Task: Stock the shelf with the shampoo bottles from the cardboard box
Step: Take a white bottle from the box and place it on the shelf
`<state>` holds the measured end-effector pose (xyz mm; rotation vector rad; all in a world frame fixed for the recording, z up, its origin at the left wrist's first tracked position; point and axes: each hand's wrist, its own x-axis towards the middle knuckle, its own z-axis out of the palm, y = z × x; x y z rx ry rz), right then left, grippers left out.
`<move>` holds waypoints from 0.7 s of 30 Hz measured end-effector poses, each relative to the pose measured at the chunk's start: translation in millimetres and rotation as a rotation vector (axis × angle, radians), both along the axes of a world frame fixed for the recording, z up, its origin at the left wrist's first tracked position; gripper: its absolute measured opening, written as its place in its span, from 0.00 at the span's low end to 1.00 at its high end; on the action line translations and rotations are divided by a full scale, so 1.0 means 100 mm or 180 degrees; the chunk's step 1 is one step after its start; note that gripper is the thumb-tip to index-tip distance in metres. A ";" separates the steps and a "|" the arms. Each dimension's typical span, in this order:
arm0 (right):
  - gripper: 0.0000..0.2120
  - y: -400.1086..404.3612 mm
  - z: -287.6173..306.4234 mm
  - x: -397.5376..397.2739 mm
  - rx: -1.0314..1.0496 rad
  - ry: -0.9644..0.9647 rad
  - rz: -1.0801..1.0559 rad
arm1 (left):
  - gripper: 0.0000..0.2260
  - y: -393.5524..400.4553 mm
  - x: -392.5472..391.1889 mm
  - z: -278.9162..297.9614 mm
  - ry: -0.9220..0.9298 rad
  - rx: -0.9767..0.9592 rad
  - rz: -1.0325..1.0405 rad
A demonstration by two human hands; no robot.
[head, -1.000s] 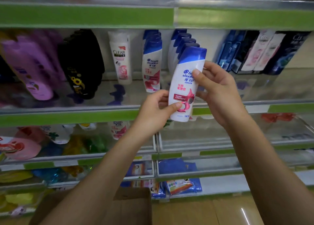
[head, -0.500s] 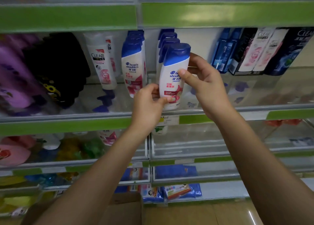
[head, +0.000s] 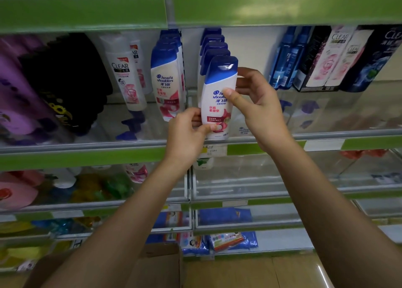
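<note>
A white shampoo bottle [head: 217, 96] with a blue cap and a red label stands upright at the front of a row of matching bottles [head: 214, 46] on the middle shelf [head: 87, 148]. My left hand [head: 187, 135] pinches its lower left edge. My right hand [head: 256, 105] grips its right side, thumb across the label. A second row of the same bottles [head: 166, 81] stands just to the left. A flap of the cardboard box [head: 161, 266] shows at the bottom, between my forearms.
White Clear bottles [head: 128, 81], black bottles [head: 67, 81] and purple bottles [head: 19, 96] fill the shelf to the left. Blue, black and white boxed bottles [head: 326, 59] lean at the right. Lower shelves hold packets [head: 230, 240]. The wooden floor [head: 250, 272] lies below.
Both hands carried the bottle up and forward from in front of the shelf edge onto the shelf, straightening it from tilted to upright at the front of the row.
</note>
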<state>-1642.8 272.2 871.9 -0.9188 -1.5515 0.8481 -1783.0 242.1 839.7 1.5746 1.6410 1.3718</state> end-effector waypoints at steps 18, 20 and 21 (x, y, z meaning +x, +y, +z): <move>0.11 -0.40 -0.07 -0.08 -0.0084 0.0711 -0.0763 | 0.17 -0.34 -0.38 -0.08 -0.0078 0.0075 0.0308; 0.09 -0.52 -0.03 -0.16 -0.0015 0.0967 -0.0776 | 0.15 -0.38 -0.55 -0.05 -0.0126 0.0137 0.0399; 0.08 -0.58 -0.01 -0.23 0.0004 0.1052 -0.0736 | 0.15 -0.39 -0.64 -0.03 -0.0158 0.0158 0.0432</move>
